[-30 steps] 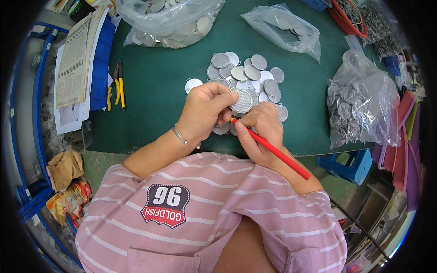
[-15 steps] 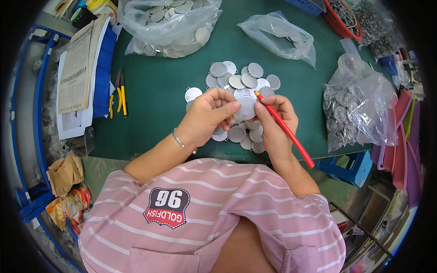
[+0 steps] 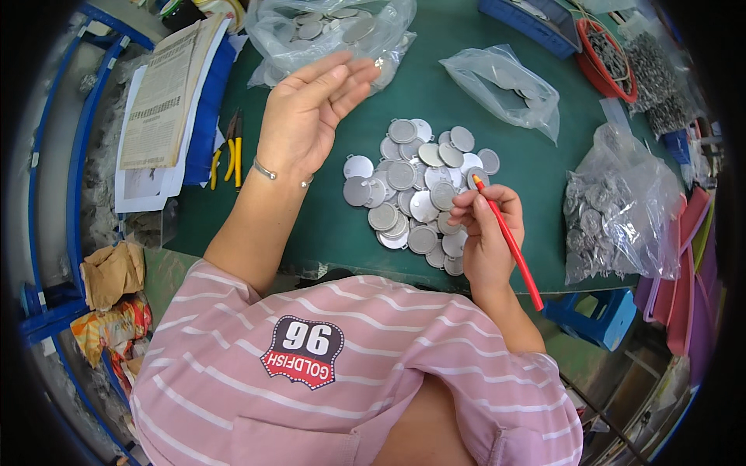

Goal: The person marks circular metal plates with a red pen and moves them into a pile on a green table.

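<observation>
My left hand (image 3: 311, 105) is raised at the near edge of a clear plastic bag (image 3: 334, 54) of round metal discs, its fingers stretched out and loosely apart. A bright glint shows by its fingertips, on what I cannot make out. In my right hand (image 3: 491, 225) is a red pencil (image 3: 509, 245), its orange tip pointing away from me. That hand is at the right side of a loose pile of grey metal discs (image 3: 402, 175), several with small lugs on the rim. The discs overlap one another on the green table (image 3: 311, 233).
Right of the pile lies a clear bag of shiny metal parts (image 3: 610, 210); farther back are a small bag with discs (image 3: 505, 85), a red basket (image 3: 622, 74) and a blue bin (image 3: 532, 23). Yellow-handled pliers (image 3: 233, 159) and papers (image 3: 159, 101) lie left. A blue stool (image 3: 594, 318) stands below.
My left hand has left the pile and moved far and left to the bag, opening out. The disc held between both hands is no longer in them. My right hand still grips the pencil.
</observation>
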The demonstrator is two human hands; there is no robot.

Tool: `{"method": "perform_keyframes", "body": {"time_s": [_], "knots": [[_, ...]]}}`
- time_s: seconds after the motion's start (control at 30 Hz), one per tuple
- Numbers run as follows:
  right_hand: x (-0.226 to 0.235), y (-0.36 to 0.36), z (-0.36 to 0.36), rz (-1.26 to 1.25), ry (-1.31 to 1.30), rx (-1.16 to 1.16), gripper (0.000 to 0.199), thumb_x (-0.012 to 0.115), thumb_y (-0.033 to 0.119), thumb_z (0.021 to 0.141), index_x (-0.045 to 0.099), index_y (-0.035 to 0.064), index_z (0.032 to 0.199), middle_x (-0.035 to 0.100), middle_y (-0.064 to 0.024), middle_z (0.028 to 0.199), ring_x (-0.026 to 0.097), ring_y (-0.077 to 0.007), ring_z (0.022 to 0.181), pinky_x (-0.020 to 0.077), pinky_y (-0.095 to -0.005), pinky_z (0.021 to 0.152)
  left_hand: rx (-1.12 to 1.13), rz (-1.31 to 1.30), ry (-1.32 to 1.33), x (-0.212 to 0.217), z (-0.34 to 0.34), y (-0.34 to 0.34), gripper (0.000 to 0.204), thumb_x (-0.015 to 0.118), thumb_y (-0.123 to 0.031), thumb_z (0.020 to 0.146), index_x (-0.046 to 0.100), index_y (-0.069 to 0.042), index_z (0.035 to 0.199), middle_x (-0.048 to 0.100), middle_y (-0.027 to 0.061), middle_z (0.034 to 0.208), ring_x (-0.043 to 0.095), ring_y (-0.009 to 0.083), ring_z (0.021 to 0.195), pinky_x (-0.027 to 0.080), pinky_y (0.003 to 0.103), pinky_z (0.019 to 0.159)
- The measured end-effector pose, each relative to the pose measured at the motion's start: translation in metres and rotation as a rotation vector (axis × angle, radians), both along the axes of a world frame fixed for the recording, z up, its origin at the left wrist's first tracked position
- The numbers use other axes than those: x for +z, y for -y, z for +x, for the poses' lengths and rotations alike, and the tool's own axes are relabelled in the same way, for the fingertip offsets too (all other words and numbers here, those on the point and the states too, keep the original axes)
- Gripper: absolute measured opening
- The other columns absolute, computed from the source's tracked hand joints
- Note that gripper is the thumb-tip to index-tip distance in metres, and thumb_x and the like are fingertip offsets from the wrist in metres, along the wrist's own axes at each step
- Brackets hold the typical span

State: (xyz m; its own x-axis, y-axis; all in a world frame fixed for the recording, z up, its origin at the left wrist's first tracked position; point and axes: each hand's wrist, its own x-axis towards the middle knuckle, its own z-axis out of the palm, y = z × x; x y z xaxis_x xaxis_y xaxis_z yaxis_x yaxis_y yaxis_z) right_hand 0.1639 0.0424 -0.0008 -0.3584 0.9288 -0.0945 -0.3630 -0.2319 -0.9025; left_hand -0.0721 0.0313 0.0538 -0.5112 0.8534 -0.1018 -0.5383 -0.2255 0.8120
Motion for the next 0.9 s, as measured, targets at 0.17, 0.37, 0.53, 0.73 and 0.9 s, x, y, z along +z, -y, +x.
{"method": "perform_keyframes", "body": {"time_s": [0.17,0.37,0.53,0.73,0.9], "knots": [[-0.001,0.000,-0.001,-0.017,0.011,0.039,0.008,0.048,0.006,0.089,0.046,0.0026,0.096,0.061,-0.0117,0.085,0.057,-0.0141,0.071,0.0489,-0.0268,0.064,-0.306,-0.416,-1.249,-0.049,-0.006,0.033,0.026,0.070,-0.013,0.070,0.060,0.000,0.091,0.059,0.0096,0.088,0.057,0.0178,0.071,0.047,0.028,0.064],[0.001,-0.001,-0.004,-0.030,0.041,0.067,0.009,0.049,0.005,0.088,0.046,0.0020,0.096,0.061,-0.0113,0.085,0.057,-0.0137,0.071,0.0484,-0.0261,0.064,-0.333,-0.620,-1.451,-0.073,-0.008,0.039,0.032,0.075,-0.015,0.063,0.057,0.001,0.084,0.055,0.0118,0.078,0.056,0.0213,0.068,0.047,0.032,0.064],[0.002,-0.001,-0.005,-0.033,0.066,0.087,0.010,0.049,0.006,0.088,0.046,0.0016,0.097,0.061,-0.0120,0.087,0.058,-0.0146,0.074,0.0488,-0.0263,0.065,-0.354,-0.492,-1.095,-0.058,0.000,0.036,0.020,0.069,-0.002,0.071,0.058,0.002,0.087,0.058,0.0081,0.075,0.055,0.0099,0.059,0.044,0.023,0.052],[0.007,-0.008,-0.013,-0.255,0.051,0.262,0.015,0.054,0.008,0.087,0.047,0.0014,0.098,0.060,-0.0125,0.090,0.062,-0.0181,0.080,0.0530,-0.0263,0.064,-0.417,0.271,-1.170,-0.032,0.029,0.030,0.015,0.066,0.006,0.069,0.062,0.000,0.081,0.061,0.0086,0.084,0.059,0.0162,0.070,0.047,0.027,0.060],[0.004,-0.012,-0.009,-0.299,-0.131,0.245,0.017,0.058,0.002,0.082,0.047,0.0030,0.094,0.057,-0.0091,0.086,0.062,-0.0148,0.070,0.0559,-0.0256,0.056,-0.109,0.376,-1.435,-0.003,0.037,0.010,0.019,0.070,0.000,0.065,0.063,-0.003,0.083,0.062,0.0105,0.084,0.059,0.0232,0.073,0.047,0.030,0.062]]}}
